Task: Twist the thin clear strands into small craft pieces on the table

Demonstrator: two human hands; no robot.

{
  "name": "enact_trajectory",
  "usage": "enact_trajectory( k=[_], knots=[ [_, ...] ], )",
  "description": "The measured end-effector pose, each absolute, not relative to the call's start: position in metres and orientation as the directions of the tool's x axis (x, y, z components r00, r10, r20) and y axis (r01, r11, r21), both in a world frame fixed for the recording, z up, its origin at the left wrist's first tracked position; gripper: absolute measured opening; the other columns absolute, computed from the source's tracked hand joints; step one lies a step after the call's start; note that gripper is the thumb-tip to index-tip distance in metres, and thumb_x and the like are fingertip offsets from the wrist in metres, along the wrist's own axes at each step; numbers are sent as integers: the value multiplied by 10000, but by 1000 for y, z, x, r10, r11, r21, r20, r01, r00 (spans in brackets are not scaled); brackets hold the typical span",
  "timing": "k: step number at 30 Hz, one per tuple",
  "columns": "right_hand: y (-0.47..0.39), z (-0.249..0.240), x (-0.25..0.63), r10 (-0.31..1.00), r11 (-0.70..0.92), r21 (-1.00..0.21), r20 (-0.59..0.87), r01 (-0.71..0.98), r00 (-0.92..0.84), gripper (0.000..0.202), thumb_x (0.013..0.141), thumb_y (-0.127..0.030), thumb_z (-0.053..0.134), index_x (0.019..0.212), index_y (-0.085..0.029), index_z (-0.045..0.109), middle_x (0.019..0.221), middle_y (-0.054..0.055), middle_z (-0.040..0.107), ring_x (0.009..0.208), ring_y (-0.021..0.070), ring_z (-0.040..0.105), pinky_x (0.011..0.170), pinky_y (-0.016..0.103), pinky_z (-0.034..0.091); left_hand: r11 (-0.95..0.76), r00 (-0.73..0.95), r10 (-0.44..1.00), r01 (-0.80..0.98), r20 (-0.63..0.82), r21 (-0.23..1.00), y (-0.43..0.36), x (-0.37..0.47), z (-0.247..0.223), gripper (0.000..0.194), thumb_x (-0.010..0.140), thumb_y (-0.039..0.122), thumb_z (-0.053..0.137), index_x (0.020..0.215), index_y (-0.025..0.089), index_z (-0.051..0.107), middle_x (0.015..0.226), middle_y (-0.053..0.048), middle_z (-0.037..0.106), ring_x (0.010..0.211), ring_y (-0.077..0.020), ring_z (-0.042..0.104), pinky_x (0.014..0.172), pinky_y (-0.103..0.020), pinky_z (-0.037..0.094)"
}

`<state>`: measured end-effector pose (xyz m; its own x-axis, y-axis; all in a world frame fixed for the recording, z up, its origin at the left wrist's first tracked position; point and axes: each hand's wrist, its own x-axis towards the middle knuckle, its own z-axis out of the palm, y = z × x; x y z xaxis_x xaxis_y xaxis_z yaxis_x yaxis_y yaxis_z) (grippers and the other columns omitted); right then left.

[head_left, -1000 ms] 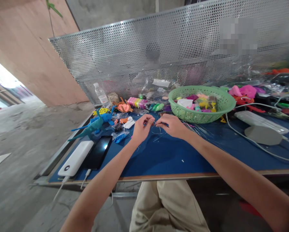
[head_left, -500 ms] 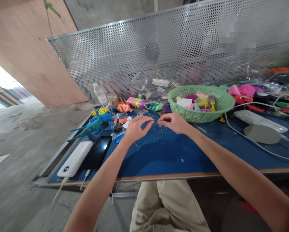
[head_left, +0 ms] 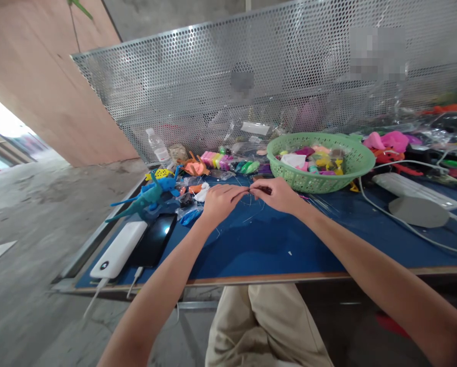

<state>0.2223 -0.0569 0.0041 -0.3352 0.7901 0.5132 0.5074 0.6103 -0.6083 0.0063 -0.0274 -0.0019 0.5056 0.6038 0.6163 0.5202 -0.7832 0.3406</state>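
My left hand point(head_left: 221, 201) and my right hand point(head_left: 275, 194) meet fingertip to fingertip above the blue tabletop point(head_left: 259, 255). Each one is closed in a pinch. A thin clear thread point(head_left: 248, 219) runs from between the fingertips and loops loosely below them; its ends are too fine to follow. Just right of my right hand, more thin clear strands point(head_left: 322, 205) lie on the table beside a green plastic basket point(head_left: 308, 181) of small colourful pieces. Crumpled blue plastic point(head_left: 190, 217) lies left of my left hand.
Blue and teal toy figures point(head_left: 148, 199), a white power bank point(head_left: 118, 250) and a black phone point(head_left: 157, 239) occupy the left side. Behind stands a perforated metal panel point(head_left: 198, 76). A white cable point(head_left: 385, 211) curves around a grey disc point(head_left: 419, 211) at right.
My fingertips have come together; half a second ago a small gap with thread across it showed between them. The left fingers now lie flatter. The view has shifted slightly.
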Motion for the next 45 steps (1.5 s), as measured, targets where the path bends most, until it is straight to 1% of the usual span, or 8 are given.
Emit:
enact_trajectory(
  k=[7,12,16,20,27,36,40,45],
  knots=[
    [-59,5,221,759,644,-539,535,543,-370,273,973,-339,499,897,-192,716,747,24,712,542,122,530,550,272,401,-826,605,425,564,673,15,-27,3,-2,235,1002,332,513,1062,254,727,930,-39,777,833,-189,719,748,-307,433],
    [-63,10,218,659,703,-424,691,571,-299,192,953,-322,543,1016,-198,675,1030,100,699,891,219,632,774,346,508,-729,607,297,643,737,-236,-24,3,-2,204,1017,290,499,1048,218,687,847,-13,756,705,-139,688,677,-286,407],
    [-74,15,210,623,680,-423,764,599,-167,179,949,-352,561,995,-206,654,926,87,698,799,210,635,759,354,519,-654,547,322,719,773,-236,-22,2,-2,203,1018,305,495,1050,225,679,831,-13,747,664,-134,669,649,-287,401],
    [-78,10,199,786,589,-590,576,552,-224,221,901,-388,636,1019,-202,645,741,26,699,619,169,635,608,294,497,-633,536,378,745,755,-212,-21,3,-5,232,1029,311,462,1078,219,669,874,-33,748,673,-144,678,621,-285,403],
    [-64,-10,190,864,492,-650,448,579,-232,104,921,-278,547,934,-200,615,693,30,697,586,175,636,567,287,452,-676,633,551,720,543,-153,-14,10,-13,260,1037,231,398,1174,180,612,994,-84,704,735,-165,685,527,-258,404],
    [-48,-24,186,906,421,-662,347,620,-244,197,936,-177,481,756,-199,557,635,43,681,494,147,586,545,280,419,-779,634,566,621,527,90,5,11,-35,198,988,160,507,1148,180,622,993,-52,725,742,-121,692,645,-208,496],
    [-48,-26,184,887,461,-703,374,542,-270,214,968,-195,431,777,-208,526,642,19,681,498,135,596,553,269,437,-809,632,470,588,616,13,10,5,-39,234,983,175,523,1187,184,637,1044,-70,745,905,-164,719,725,-234,527],
    [-53,-22,185,863,504,-748,418,433,-282,276,999,-259,411,740,-214,496,613,-9,655,487,118,592,535,252,443,-786,597,374,610,709,-99,6,0,-33,275,1015,259,482,1218,204,659,1046,-71,761,820,-153,738,625,-224,507]
  ],
)
